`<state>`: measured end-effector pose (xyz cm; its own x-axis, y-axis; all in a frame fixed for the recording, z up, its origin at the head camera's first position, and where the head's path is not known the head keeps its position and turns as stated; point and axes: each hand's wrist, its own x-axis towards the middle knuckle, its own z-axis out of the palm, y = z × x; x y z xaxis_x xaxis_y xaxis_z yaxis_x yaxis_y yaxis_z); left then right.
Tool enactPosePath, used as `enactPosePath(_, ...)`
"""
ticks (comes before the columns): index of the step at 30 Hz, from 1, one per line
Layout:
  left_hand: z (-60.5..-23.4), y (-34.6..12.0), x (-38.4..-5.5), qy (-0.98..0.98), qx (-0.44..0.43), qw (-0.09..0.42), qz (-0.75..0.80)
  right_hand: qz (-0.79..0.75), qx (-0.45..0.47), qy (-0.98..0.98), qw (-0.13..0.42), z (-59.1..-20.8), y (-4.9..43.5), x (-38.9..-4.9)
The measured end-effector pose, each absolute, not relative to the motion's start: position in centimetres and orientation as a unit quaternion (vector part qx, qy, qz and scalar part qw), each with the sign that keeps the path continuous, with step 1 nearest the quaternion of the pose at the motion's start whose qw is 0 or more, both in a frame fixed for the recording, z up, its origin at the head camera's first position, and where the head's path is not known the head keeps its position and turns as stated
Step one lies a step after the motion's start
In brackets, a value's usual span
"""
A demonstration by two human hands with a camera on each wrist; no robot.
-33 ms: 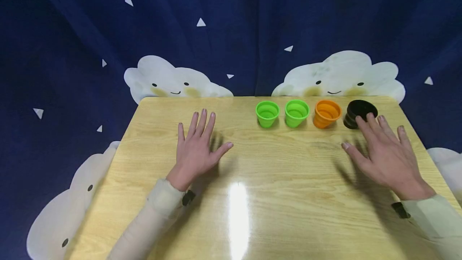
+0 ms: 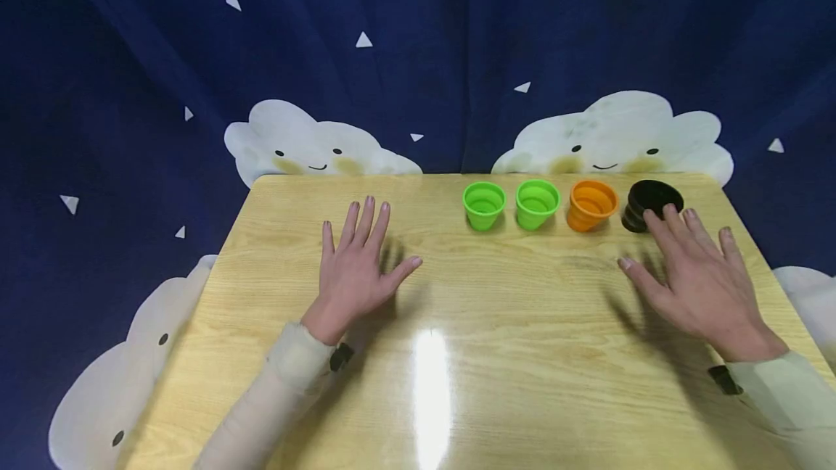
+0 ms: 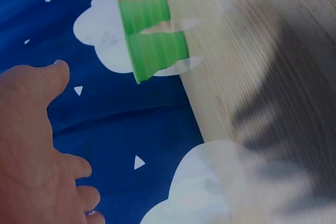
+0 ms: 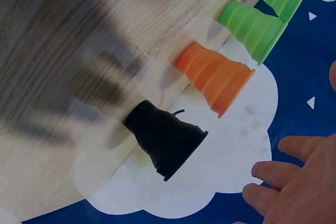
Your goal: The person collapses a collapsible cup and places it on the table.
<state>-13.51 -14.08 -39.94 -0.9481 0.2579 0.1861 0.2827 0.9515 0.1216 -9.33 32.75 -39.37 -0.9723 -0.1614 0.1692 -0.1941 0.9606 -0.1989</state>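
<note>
Four ribbed cups would be a row along the table's back right edge: a green cup [image 2: 483, 207] at its left end, a second green cup [image 2: 537, 206], an orange cup [image 2: 591, 207] and a black cup [image 4: 165, 140]. All stand upright with their mouths up. My left hand [image 2: 353, 270] hovers palm down over the left half of the table, fingers spread, holding nothing. To the right, my right hand [image 2: 702, 285] is also spread and holds nothing; its fingertips overlap the black cup's near side in the head view, while the right wrist view shows them apart from it.
The wooden table [image 2: 522, 368] carries a bright light reflection near its front middle. Behind it hangs a dark blue curtain [image 2: 418, 56] with white triangles and smiling clouds. Both forearms wear pale sleeves [image 2: 261, 397] with a dark strap piece at the wrist.
</note>
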Motion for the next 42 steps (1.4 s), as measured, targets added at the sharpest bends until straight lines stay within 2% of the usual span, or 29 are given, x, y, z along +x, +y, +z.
enactPosePath(24, -39.4, -13.6, -14.1, -0.983, -0.132, 0.054, -0.119, 0.150, 0.082, -0.982, 0.085, -39.5, 32.6, -9.4)
enactPosePath(32, -39.6, -13.1, -15.4, -0.951, -0.120, 0.084, -0.272, 0.221, 0.084, -0.968, 0.090, -39.6, 31.5, -10.0)
enactPosePath(42, -40.5, -11.8, -17.2, -0.887, -0.128, 0.094, -0.434, 0.299, 0.035, -0.953, 0.047, -39.2, 29.7, -11.4)
